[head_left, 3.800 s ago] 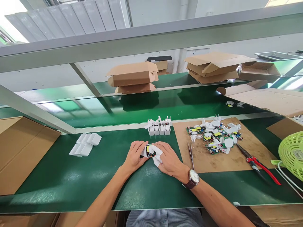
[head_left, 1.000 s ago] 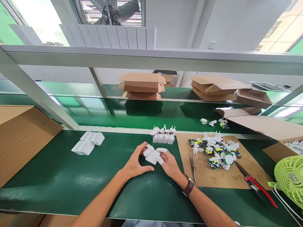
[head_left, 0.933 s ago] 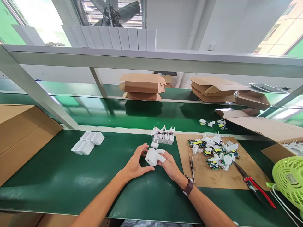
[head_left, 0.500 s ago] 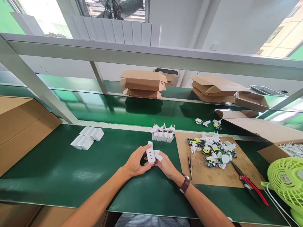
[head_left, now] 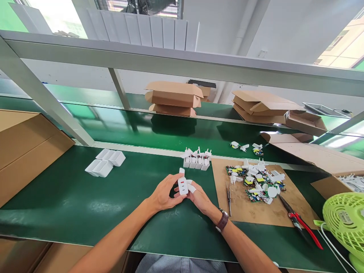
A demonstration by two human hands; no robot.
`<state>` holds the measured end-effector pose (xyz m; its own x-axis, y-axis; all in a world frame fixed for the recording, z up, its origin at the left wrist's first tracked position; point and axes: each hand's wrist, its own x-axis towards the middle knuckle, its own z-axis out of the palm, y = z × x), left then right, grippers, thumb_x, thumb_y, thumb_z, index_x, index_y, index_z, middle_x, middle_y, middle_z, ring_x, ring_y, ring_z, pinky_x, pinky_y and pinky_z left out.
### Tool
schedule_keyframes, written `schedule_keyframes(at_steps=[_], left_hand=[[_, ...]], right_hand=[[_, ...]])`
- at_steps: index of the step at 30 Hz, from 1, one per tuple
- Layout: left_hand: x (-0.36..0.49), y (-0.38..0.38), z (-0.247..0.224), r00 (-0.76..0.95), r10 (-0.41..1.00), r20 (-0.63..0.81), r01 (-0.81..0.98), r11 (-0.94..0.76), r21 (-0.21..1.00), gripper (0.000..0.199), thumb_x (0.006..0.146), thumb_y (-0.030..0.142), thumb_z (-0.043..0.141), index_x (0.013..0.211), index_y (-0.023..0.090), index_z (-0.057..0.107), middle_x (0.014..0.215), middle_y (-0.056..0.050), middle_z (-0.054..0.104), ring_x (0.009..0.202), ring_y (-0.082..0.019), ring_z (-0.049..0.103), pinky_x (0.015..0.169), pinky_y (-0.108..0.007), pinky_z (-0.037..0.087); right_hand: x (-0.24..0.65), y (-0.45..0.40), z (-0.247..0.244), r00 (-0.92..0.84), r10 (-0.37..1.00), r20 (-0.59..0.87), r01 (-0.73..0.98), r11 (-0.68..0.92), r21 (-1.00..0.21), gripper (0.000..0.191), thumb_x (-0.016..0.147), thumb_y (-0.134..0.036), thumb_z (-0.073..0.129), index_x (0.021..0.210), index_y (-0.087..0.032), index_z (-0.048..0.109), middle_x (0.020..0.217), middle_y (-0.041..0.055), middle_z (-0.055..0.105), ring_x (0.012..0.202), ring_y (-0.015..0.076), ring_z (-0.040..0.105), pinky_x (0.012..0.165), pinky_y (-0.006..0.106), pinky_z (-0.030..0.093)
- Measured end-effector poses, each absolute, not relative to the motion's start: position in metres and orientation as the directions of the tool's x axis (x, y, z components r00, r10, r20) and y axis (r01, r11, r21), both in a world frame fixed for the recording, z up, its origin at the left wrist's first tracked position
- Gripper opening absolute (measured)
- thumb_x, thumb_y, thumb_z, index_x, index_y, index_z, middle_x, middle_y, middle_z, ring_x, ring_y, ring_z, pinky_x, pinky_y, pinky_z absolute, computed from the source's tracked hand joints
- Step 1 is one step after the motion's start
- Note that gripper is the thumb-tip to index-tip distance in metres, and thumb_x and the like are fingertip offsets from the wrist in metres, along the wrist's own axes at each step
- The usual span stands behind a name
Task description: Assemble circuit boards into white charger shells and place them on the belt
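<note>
A white USB charger [head_left: 182, 187] with one red port and further dark slots is held between my two hands, over the green work surface. My left hand [head_left: 164, 192] grips its left side, with thumb and fingers closed on it. From the other side my right hand [head_left: 201, 198] closes on the charger; white covers wrap some of its fingers. Just beyond my hands stands a row of white charger housings [head_left: 196, 163] with plug parts sticking out on top. Farther left lie several open white housings [head_left: 102, 167], grouped together.
On a brown board [head_left: 227, 167] at right lie circuit boards with white plug parts [head_left: 260, 182], tweezers [head_left: 228, 198] and red-handled pliers [head_left: 303, 222]. A green fan [head_left: 344, 220] stands at the right edge. Cardboard boxes [head_left: 173, 94] sit behind; a large carton [head_left: 31, 151] is at left.
The charger has turned slightly in my hands, its port face tilting a little. The small parts on the belt behind have shifted left. My view has tipped down slightly.
</note>
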<state>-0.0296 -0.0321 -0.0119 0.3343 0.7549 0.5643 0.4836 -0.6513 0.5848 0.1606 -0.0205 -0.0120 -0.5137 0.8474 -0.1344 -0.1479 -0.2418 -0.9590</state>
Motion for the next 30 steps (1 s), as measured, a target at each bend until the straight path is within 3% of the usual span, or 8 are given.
schedule_keyframes(at_steps=[5, 8, 12, 14, 17, 23, 30], left_hand=[[-0.031, -0.032, -0.015, 0.33, 0.765, 0.554, 0.485, -0.64, 0.596, 0.065, 0.09, 0.043, 0.067, 0.147, 0.023, 0.042, 0.111, -0.011, 0.07, 0.091, -0.025, 0.069, 0.081, -0.042, 0.06], [-0.031, -0.032, -0.016, 0.318, 0.767, 0.558, 0.48, -0.637, 0.603, 0.069, 0.09, 0.042, 0.069, 0.149, 0.023, 0.04, 0.122, -0.014, 0.068, 0.099, -0.027, 0.07, 0.089, -0.045, 0.059], [-0.033, -0.032, -0.021, 0.262, 0.803, 0.535, 0.484, -0.589, 0.647, 0.089, 0.085, 0.044, 0.077, 0.156, 0.024, 0.027, 0.145, -0.018, 0.057, 0.129, -0.034, 0.061, 0.107, -0.054, 0.051], [-0.033, -0.031, -0.024, 0.242, 0.829, 0.505, 0.48, -0.554, 0.68, 0.101, 0.082, 0.047, 0.08, 0.16, 0.027, 0.018, 0.151, -0.019, 0.052, 0.137, -0.035, 0.055, 0.111, -0.056, 0.048], [-0.032, -0.031, -0.027, 0.245, 0.879, 0.409, 0.453, -0.476, 0.753, 0.114, 0.08, 0.049, 0.081, 0.162, 0.032, 0.003, 0.157, -0.018, 0.047, 0.141, -0.035, 0.051, 0.113, -0.057, 0.046], [-0.034, -0.031, -0.026, 0.248, 0.901, 0.355, 0.421, -0.431, 0.798, 0.123, 0.08, 0.049, 0.082, 0.161, 0.032, -0.009, 0.158, -0.017, 0.046, 0.144, -0.034, 0.048, 0.118, -0.058, 0.04], [-0.032, -0.03, -0.025, 0.223, 0.941, 0.254, 0.469, -0.332, 0.819, 0.118, 0.082, 0.048, 0.079, 0.161, 0.033, -0.007, 0.156, -0.015, 0.049, 0.139, -0.032, 0.054, 0.115, -0.055, 0.044]], right_hand=[[0.159, -0.021, -0.016, -0.522, 0.844, -0.122, -0.142, -0.226, -0.964, 0.033, 0.097, -0.049, 0.05, 0.111, -0.022, 0.065, 0.09, 0.006, 0.075, 0.08, 0.0247, 0.075, 0.077, 0.043, 0.063], [0.16, -0.02, -0.019, -0.445, 0.894, -0.062, -0.134, -0.135, -0.982, 0.033, 0.096, -0.051, 0.053, 0.11, -0.023, 0.065, 0.092, 0.0061, 0.075, 0.084, 0.0243, 0.074, 0.079, 0.044, 0.063], [0.166, -0.017, -0.019, -0.217, 0.942, 0.255, 0.026, 0.266, -0.964, 0.024, 0.093, -0.04, 0.063, 0.111, -0.024, 0.065, 0.105, 0.0079, 0.072, 0.095, 0.0225, 0.071, 0.088, 0.041, 0.062], [0.171, -0.016, -0.019, -0.254, 0.859, 0.444, 0.188, 0.495, -0.849, 0.02, 0.093, -0.028, 0.062, 0.112, -0.025, 0.067, 0.112, 0.0094, 0.07, 0.1, 0.0227, 0.069, 0.089, 0.041, 0.061], [0.174, -0.016, -0.018, -0.413, 0.713, 0.566, 0.313, 0.695, -0.647, 0.031, 0.09, -0.013, 0.058, 0.117, -0.026, 0.067, 0.114, 0.0106, 0.068, 0.103, 0.0242, 0.067, 0.087, 0.041, 0.06], [0.176, -0.017, -0.012, -0.36, 0.68, 0.639, 0.383, 0.732, -0.564, 0.034, 0.093, -0.009, 0.057, 0.121, -0.026, 0.065, 0.116, 0.0108, 0.067, 0.107, 0.0237, 0.067, 0.088, 0.038, 0.06], [0.18, -0.012, -0.013, -0.441, 0.696, 0.567, 0.394, 0.718, -0.574, 0.02, 0.092, -0.013, 0.059, 0.105, -0.023, 0.071, 0.105, 0.01, 0.071, 0.092, 0.0213, 0.069, 0.077, 0.034, 0.06]])
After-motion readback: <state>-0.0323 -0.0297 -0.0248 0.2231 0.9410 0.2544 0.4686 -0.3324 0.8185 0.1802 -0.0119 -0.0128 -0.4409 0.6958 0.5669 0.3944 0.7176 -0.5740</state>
